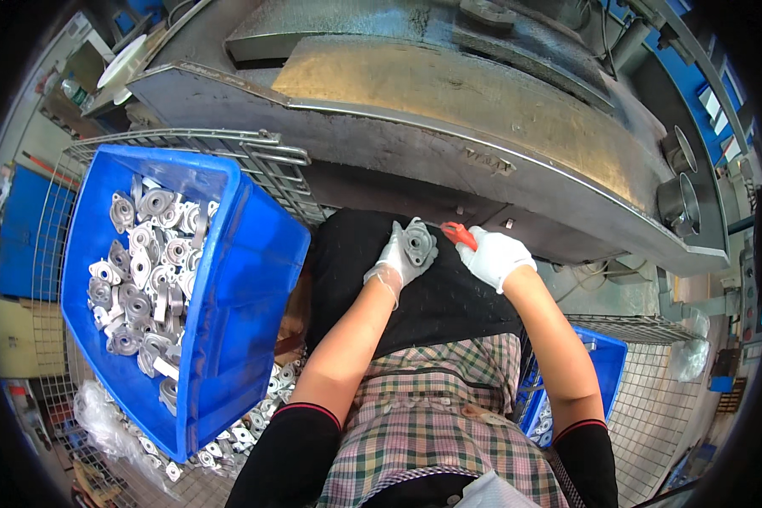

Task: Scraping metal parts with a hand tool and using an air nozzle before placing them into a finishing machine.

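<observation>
Left hand [391,264] grips a metal casting [418,242], right hand [498,256] a red tool [460,235], apparently mid-work; which castings [144,267] in the blue bin [250,288] are finished cannot be told.

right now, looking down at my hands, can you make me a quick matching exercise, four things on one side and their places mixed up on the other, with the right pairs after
Things
1. metal part
2. large blue tub
3. red tool
4. black cloth

Places
a. held in the right hand
b. over the person's lap
c. held in the left hand
d. to the person's left

Right pairs: 1-c, 2-d, 3-a, 4-b
</observation>
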{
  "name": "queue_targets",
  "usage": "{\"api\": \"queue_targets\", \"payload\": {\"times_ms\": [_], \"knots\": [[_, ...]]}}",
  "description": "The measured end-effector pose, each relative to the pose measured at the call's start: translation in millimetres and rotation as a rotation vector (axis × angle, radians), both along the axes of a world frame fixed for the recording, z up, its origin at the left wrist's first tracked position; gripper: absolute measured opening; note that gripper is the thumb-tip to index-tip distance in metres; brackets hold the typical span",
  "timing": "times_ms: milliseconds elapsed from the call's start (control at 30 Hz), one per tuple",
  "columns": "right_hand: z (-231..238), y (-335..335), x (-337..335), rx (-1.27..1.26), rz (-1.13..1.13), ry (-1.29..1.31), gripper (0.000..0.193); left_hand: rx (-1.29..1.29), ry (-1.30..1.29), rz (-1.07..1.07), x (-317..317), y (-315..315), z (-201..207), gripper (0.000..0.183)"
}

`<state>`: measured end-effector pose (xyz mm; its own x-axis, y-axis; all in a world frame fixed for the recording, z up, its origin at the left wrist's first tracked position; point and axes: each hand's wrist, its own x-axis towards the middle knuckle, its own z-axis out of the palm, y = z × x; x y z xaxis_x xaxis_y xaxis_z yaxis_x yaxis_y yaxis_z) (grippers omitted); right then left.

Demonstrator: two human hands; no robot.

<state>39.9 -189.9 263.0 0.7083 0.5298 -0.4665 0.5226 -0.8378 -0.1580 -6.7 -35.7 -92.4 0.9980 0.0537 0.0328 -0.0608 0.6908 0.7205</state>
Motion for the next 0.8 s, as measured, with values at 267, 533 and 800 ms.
{"api": "queue_targets", "payload": {"times_ms": [267, 533, 800], "knots": [[-16, -28, 18, -0.046, -0.127, 0.015, 0.04, -0.739, 0.694, -0.068, 24, -39, 139, 0.061], [-14, -19, 13, -0.038, -0.063, 0.002, 0.042, -0.724, 0.644, -0.045, 7, -20, 139, 0.059], [-18, -29, 17, -0.029, -0.092, 0.005, 0.042, -0.731, 0.658, -0.033, 6, -20, 144, 0.066]]}}
